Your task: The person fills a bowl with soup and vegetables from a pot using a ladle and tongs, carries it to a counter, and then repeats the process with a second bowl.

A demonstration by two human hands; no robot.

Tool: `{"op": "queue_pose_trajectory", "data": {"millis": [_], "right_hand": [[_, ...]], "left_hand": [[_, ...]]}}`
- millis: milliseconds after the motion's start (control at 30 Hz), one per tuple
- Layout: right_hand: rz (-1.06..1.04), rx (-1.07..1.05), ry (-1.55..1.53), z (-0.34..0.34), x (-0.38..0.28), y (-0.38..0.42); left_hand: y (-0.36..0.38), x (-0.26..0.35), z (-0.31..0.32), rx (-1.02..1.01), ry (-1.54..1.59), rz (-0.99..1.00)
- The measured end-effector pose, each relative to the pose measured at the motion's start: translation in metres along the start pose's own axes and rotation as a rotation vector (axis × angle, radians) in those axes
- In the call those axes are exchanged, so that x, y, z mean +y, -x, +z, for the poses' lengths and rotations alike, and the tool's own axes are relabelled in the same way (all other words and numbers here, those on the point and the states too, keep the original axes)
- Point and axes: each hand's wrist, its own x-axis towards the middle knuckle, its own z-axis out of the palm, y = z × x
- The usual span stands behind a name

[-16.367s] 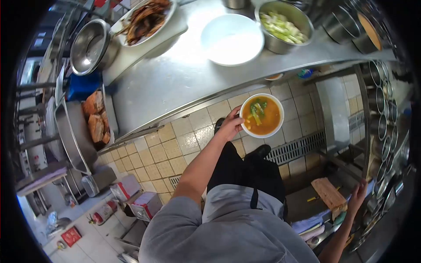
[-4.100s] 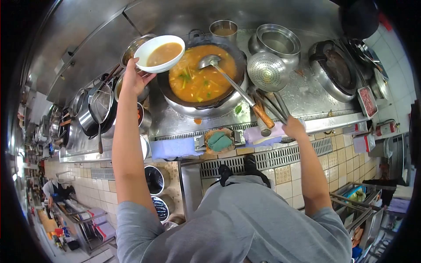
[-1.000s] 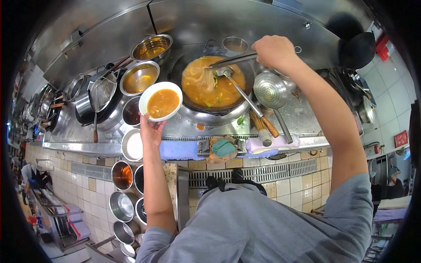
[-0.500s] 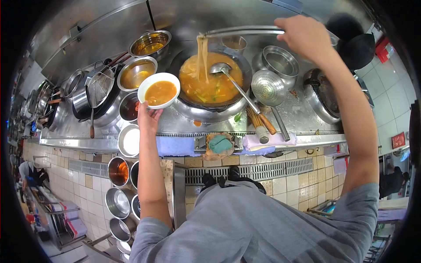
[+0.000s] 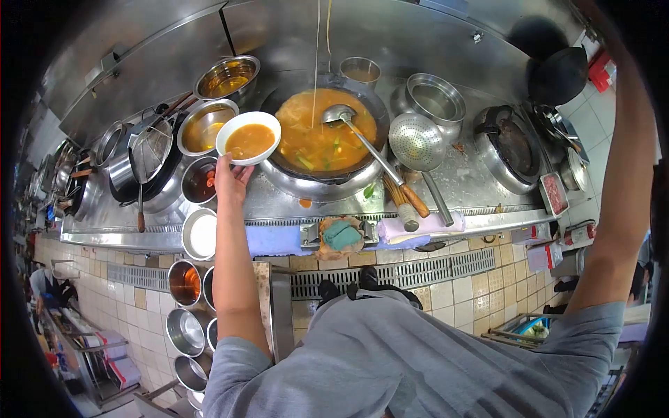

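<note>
My left hand (image 5: 232, 182) grips a white bowl (image 5: 266, 156) from below and the near side. Orange-brown soup lies in the bowl, which is held beside the left rim of the wok (image 5: 380, 115). Inside the wok is orange soup (image 5: 313, 148) with green pieces, and a ladle (image 5: 366, 145) leans in it. Thin noodle strands (image 5: 318, 63) hang from above the top edge, one reaching down to the soup. Only my right forearm (image 5: 622, 174) shows, raised at the right; the hand and whatever it holds are beyond the frame.
A perforated skimmer (image 5: 417, 142) and a bamboo brush (image 5: 400, 199) lie right of the wok. Metal bowls of yellow liquid (image 5: 202, 125) stand at left. A green cloth (image 5: 342, 235) rests at the counter's front. Steel pots (image 5: 186, 281) line the lower left.
My right hand, which held metal tongs with noodles over the wok, has risen up and right out of view. The noodle bundle has stretched into thin strands. The bowl stays beside the wok.
</note>
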Motion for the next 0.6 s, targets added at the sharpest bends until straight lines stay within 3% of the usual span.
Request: {"op": "queue_pose_trajectory", "data": {"millis": [33,67,133,467,600], "right_hand": [[-0.054,0.137,0.022,-0.002,-0.003,0.003],[-0.056,0.141,0.023,-0.011,-0.009,0.005],[0.013,0.073,-0.161,-0.027,-0.018,0.005],[0.069,0.020,0.158,-0.032,0.006,-0.025],[-0.062,0.004,0.012,-0.004,-0.033,0.008]], "left_hand": [[-0.003,-0.002,0.002,-0.030,0.001,-0.005],[-0.006,-0.005,0.006,-0.031,0.004,-0.003],[-0.011,-0.013,0.015,-0.053,0.000,-0.018],[-0.012,-0.040,0.088,-0.105,0.064,-0.132],[-0.009,-0.031,0.103,-0.159,0.062,-0.111]]}}
